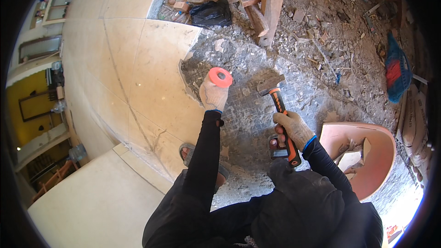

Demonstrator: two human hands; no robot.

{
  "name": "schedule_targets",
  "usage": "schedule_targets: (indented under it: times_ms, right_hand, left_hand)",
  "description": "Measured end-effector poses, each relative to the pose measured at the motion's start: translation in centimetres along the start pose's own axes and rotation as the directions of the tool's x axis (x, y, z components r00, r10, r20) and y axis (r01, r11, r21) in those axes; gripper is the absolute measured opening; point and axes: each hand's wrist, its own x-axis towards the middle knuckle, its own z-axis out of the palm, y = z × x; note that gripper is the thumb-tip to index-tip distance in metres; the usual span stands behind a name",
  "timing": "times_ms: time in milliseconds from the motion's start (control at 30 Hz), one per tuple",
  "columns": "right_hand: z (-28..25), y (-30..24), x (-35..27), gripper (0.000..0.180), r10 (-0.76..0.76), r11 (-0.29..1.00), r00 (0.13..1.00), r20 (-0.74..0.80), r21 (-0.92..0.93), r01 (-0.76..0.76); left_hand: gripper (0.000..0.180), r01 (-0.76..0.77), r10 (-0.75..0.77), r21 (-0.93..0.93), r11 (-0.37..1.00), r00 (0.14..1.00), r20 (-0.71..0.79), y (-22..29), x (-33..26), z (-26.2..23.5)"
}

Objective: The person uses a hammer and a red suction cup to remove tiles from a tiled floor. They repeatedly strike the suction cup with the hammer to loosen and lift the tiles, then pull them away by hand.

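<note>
My left hand (212, 95), in a pale knitted work glove, is closed round a chisel with a round red hand guard (220, 77). The chisel's dark struck end shows at the guard's centre; its blade is hidden below my hand, near the broken edge of the beige floor tiles (151, 59). In my right hand (296, 129), gloved alike, is a hammer (277, 98) with a black and orange handle, gripped low. Its steel head is up and apart from the chisel, over the grey, scored mortar bed (243, 119).
A pink tub (386, 160) with broken pieces stands at my right. Rubble (335, 32) covers the far right, beneath a wooden trestle (274, 9). A black plastic bag (211, 13) lies far ahead. Beyond the tub are sacks (413, 124) and a blue-and-red cloth item (398, 70).
</note>
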Motion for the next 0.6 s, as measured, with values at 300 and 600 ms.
schedule_targets:
  times_ms: [300,600]
  right_hand:
    - [-0.02,0.02,-0.03,0.029,-0.004,1.0,1.0,0.012,0.004,0.004]
    - [-0.16,0.18,0.25,0.03,0.007,1.0,1.0,-0.006,-0.026,-0.007]
  left_hand:
    - [0.028,-0.01,0.011,0.077,0.997,1.0,-0.013,-0.31,0.11,0.0]
    - [0.028,-0.002,0.001,0.058,0.998,1.0,0.009,-0.51,0.15,-0.03]
